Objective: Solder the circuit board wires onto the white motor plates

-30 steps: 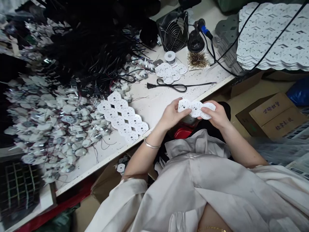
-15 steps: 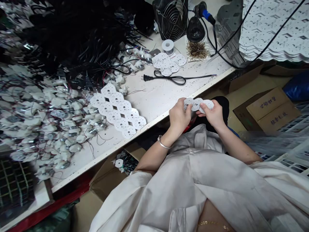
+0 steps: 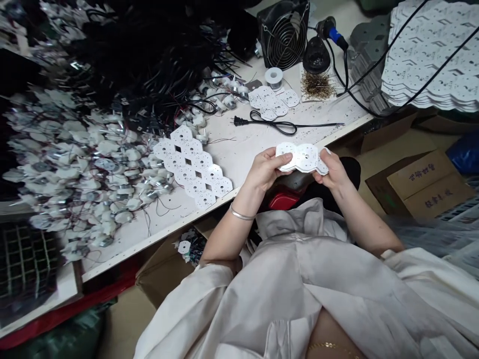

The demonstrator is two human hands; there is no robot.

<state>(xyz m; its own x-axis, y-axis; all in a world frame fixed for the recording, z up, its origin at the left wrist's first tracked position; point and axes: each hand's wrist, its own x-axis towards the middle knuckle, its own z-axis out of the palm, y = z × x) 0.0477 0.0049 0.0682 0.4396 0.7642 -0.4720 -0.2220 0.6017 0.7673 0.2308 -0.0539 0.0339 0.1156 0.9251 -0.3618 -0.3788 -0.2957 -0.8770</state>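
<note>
Between both hands is a strip of white circuit boards (image 3: 305,157), with scalloped edges and small holes, held just off the table's front edge. My left hand (image 3: 267,167) grips its left end, thumb on top and fingers beneath. At the opposite end my right hand (image 3: 332,168) pinches the strip. A larger panel of joined white circuit boards (image 3: 194,169) lies on the table to the left. Beyond the hands, a few loose white boards (image 3: 275,102) lie beside a coiled black power cord (image 3: 279,123) with a plug.
Small white motors with wires (image 3: 112,164) heap the table's left side, below a mass of black cords (image 3: 149,60). A fan (image 3: 285,35), a solder spool (image 3: 274,77) and a blue-handled soldering iron (image 3: 337,37) stand at the back. Stacked board sheets (image 3: 434,55) sit right; cardboard boxes (image 3: 419,182) below.
The strip has turned, so a broader face shows, and both hands are now farther apart along it. The whole view has shifted slightly.
</note>
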